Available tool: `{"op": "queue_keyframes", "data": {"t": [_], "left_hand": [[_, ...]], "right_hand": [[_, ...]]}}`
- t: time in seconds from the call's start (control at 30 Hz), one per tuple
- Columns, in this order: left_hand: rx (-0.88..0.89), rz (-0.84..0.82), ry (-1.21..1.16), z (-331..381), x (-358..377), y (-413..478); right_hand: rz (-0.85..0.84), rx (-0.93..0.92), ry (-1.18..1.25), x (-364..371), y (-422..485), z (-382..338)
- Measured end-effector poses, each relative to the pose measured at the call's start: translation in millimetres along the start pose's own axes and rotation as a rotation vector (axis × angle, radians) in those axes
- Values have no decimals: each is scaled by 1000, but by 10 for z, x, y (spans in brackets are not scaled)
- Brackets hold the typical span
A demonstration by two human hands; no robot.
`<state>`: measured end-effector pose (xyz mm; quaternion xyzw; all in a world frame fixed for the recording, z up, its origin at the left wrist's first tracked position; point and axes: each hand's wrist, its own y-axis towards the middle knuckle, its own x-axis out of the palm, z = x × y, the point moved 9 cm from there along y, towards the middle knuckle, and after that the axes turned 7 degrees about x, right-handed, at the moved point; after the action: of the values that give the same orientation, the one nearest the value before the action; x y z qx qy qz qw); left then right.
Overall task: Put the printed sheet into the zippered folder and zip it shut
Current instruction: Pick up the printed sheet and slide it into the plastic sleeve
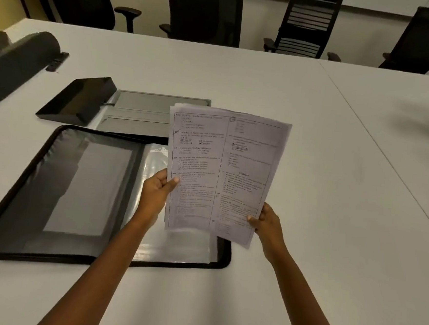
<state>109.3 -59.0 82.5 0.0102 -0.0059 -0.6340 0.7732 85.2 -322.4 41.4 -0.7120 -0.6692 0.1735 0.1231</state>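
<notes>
The printed sheet (223, 168), white with two columns of small text, is held up in the air in front of me, tilted slightly. My left hand (156, 192) pinches its left edge and my right hand (267, 223) grips its lower right corner. Under and left of it the black zippered folder (61, 192) lies wide open and flat on the white table (336, 145). Its left half shows a grey pocket, its right half clear plastic sleeves (177, 248) partly hidden by the sheet and my left arm.
A black tray (78, 100) and a grey flat case (146, 112) lie just behind the folder. A dark grey bulky object (20, 62) sits at the far left. Several black office chairs (307, 24) stand beyond the far edge.
</notes>
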Motion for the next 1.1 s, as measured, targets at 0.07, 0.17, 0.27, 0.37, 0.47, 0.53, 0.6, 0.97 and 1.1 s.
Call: {"op": "queue_keyframes", "data": {"t": [0.07,0.17,0.27,0.37,0.47,0.53,0.6,0.97,1.1], "left_hand": [[37,14,6,72,-140,41],[48,-15,18,60,-285,76],[36,-55,3,-49,-377,77],[12,-100,25,-166,-404,58],[26,-123,82,-237,-407,84],[33,-129,103,-262,-406,143],[52,-145,120,-264,-403,225],[-89,-306,108,-475,-454,624],[-79,-299,215,-501,-522,783]], "right_hand": [[-4,-56,-3,153,18,-81],[-14,-131,12,345,30,-153],[-12,-168,4,475,55,-143],[12,-174,4,530,78,-95],[33,-181,6,538,93,-72],[37,-186,0,537,114,-90],[45,-190,-26,540,150,-127],[148,-136,-61,587,453,-300],[195,-84,2,540,547,-284]]}}
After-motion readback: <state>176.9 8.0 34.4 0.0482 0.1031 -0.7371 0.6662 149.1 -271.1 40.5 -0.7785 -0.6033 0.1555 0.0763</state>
